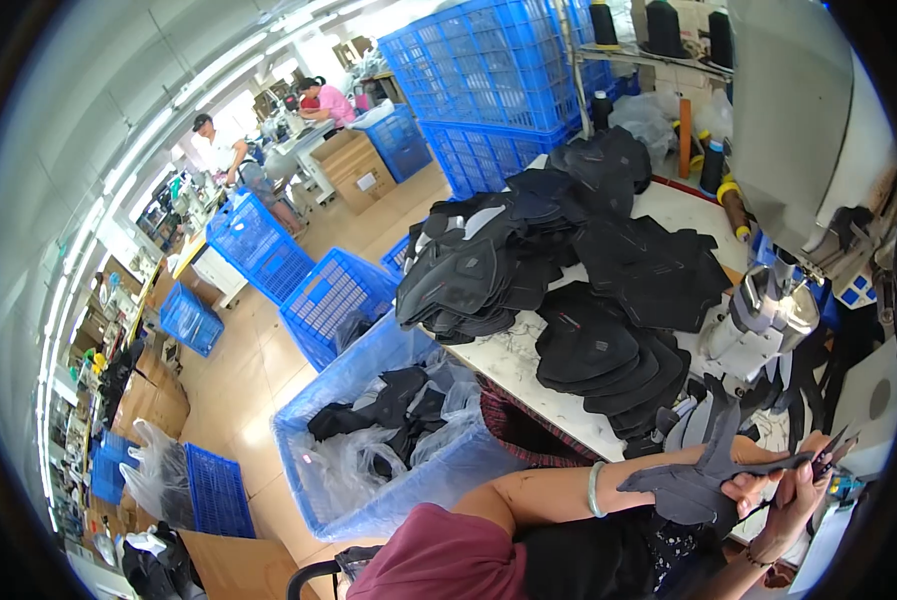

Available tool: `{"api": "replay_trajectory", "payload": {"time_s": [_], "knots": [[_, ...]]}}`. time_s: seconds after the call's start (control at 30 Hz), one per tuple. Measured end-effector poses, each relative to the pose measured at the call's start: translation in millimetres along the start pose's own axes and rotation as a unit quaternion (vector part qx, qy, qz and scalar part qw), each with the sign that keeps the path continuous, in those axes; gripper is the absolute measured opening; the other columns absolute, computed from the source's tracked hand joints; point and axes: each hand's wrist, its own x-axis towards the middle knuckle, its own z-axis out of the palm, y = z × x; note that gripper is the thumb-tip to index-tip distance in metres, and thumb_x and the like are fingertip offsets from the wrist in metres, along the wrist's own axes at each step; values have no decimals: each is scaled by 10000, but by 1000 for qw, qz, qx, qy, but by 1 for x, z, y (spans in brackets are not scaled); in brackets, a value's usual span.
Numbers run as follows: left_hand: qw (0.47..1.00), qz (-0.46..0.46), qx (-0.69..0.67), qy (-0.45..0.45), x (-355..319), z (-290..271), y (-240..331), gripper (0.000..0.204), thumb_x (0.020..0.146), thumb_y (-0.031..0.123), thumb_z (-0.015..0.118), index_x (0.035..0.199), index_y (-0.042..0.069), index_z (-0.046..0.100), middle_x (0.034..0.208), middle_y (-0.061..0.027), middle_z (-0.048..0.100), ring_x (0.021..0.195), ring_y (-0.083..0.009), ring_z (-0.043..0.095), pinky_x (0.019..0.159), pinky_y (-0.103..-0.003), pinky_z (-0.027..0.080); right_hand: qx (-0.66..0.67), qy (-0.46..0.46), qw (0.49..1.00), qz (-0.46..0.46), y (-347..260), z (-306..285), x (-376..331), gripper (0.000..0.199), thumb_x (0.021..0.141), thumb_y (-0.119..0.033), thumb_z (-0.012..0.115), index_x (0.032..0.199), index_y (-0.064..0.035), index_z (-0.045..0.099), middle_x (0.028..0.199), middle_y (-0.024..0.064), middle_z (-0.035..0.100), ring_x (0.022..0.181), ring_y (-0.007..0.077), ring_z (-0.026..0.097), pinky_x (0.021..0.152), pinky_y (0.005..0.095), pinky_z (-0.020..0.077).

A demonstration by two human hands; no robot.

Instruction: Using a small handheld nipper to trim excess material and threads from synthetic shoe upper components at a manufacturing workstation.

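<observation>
Over at the lower right, my left hand point(750, 486) is closed on a dark grey fabric piece point(690, 488), which drapes back over the wrist in pointed flaps. Beside it and almost touching, my right hand point(798, 503) grips small scissors point(830, 452), their blades pointing up and away. An edge of the fabric piece runs between both hands near the scissors; the exact contact point is too small to tell. Just beyond the hands stands a sewing machine point(758, 325) with its lamp lit. Cut black strips point(816, 385) hang around it.
Stacked black fabric pieces point(593, 345) cover much of the white table point(508, 362). A lined blue crate point(303, 480) with black pieces and plastic bags stands left of the table. Tall blue crates point(478, 70) rise behind. Thread cones point(663, 30) sit on a shelf. People work farther off.
</observation>
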Motion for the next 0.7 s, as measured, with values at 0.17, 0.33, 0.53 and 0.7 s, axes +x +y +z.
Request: {"api": "replay_trajectory", "payload": {"time_s": [0.17, 0.33, 0.53, 0.7], "knots": [[997, -26, 54, 46, -1, 8, 6, 462, 993, 301, 208, 898, -4, 541, 491, -25, 428, 416, -179, 469, 640, -348, 492, -12, 119, 992, -41, 7, -72, 15, 337, 893, -192, 532, 1160, -9, 438, 661, -47, 471, 361, -9, 228, 335, 165, 159], [971, 15, 220, 93, 8, -14, -2, 371, 968, 300, 371, 767, 13, 490, 457, -15, 335, 390, -141, 392, 475, -329, 418, -186, -13, 983, 6, -15, 7, -2, 247, 814, -103, 606, 965, -17, 430, 826, 52, 484, 482, 25, 381, 401, 135, 211], [961, 59, 248, 110, 7, 21, -13, 283, 914, 270, 480, 785, 23, 529, 477, 13, 366, 409, -118, 420, 523, -307, 482, -217, 5, 976, -4, -15, -24, 0, 260, 807, -120, 626, 964, -16, 446, 782, 5, 462, 474, -1, 293, 405, 162, 146], [961, 77, 255, 67, 5, 2, -14, 289, 909, 276, 491, 770, 24, 525, 474, 9, 371, 414, -119, 438, 507, -292, 479, -231, -34, 971, -46, -7, -36, 5, 348, 804, -154, 640, 1045, 17, 454, 746, -8, 466, 427, -3, 255, 393, 163, 134]]}}
